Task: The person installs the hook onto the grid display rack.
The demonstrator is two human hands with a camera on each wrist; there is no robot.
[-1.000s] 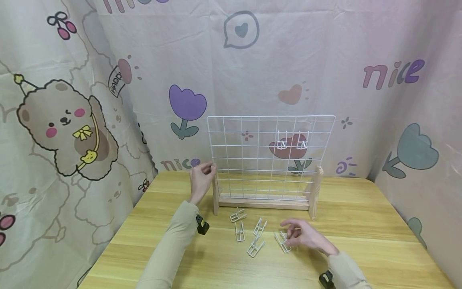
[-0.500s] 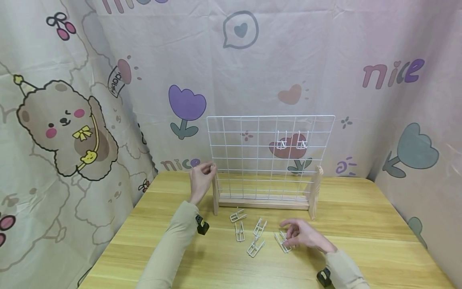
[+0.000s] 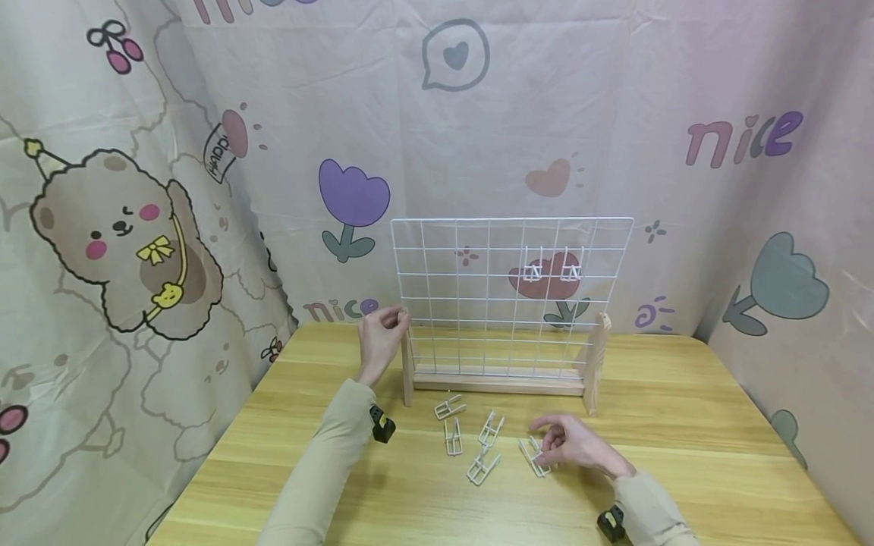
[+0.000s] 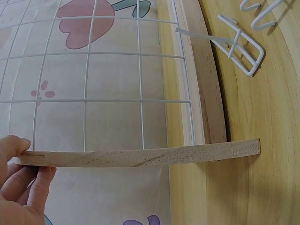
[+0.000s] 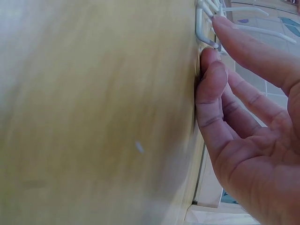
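My left hand (image 3: 380, 337) pinches the top of the left wooden upright (image 4: 140, 157) of a stand that holds a white wire grid panel (image 3: 471, 298). Thumb and fingers lie on opposite faces of that upright. My right hand (image 3: 573, 441) hovers low at the table, fingers loosely bent, right beside a white wire hook (image 3: 531, 458). In the right wrist view, fingertips (image 5: 213, 77) overlap the end of this hook (image 5: 200, 23). Two similar hooks, a left one (image 3: 532, 271) and a right one (image 3: 570, 271), hang high on the grid's right half.
Several more white wire hooks (image 3: 454, 438) lie scattered on the wooden table (image 3: 683, 425) in front of the stand's base bar (image 3: 501, 385). The right upright (image 3: 596, 364) stands behind my right hand. A printed curtain (image 3: 444, 144) surrounds the table's back and sides.
My right forearm has shifted very slightly left, while its fingers stay beside the same hook. My left hand keeps its hold on the upright, and the hooks lie as before.
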